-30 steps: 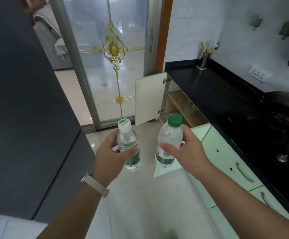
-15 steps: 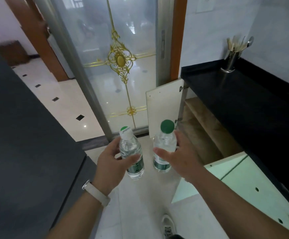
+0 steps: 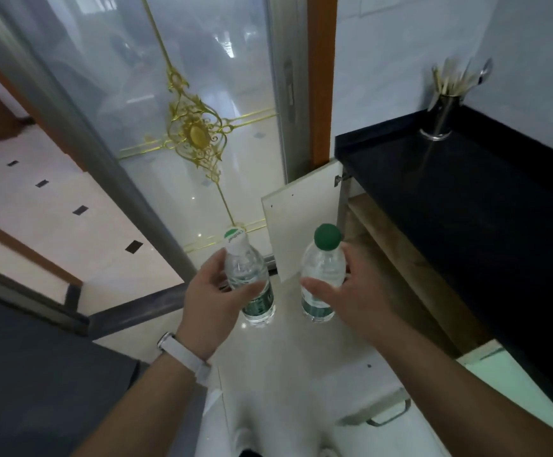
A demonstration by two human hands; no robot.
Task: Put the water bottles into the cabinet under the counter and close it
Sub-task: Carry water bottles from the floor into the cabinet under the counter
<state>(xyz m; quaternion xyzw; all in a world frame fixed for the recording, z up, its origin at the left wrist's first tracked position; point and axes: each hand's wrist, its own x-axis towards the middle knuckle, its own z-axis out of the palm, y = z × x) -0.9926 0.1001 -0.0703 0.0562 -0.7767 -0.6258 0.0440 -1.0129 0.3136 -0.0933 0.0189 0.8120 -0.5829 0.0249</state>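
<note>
Both hands carried closer to open cabinet (image 3: 397,265) since earlier frame. Left hand (image 3: 214,300) grip clamped on white-capped bottle (image 3: 250,282); right hand (image 3: 351,300) grip clamped on green-capped bottle (image 3: 322,275). Cabinet door (image 3: 301,219) ajar under desk (image 3: 466,199).

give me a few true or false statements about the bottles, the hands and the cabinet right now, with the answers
1. Each hand holds one water bottle. True: the left hand grips the white-capped bottle, and the right hand grips the green-capped bottle.
2. The cabinet door is shut. False: the cabinet door stands open under the black counter.
3. A bottle already sits on the cabinet shelf. False: the visible part of the shelf holds no bottle.
4. A utensil holder stands on the counter. True: the utensil holder is at its far end.
5. The watch band is on the right wrist. False: the watch band is on the left wrist.
</note>
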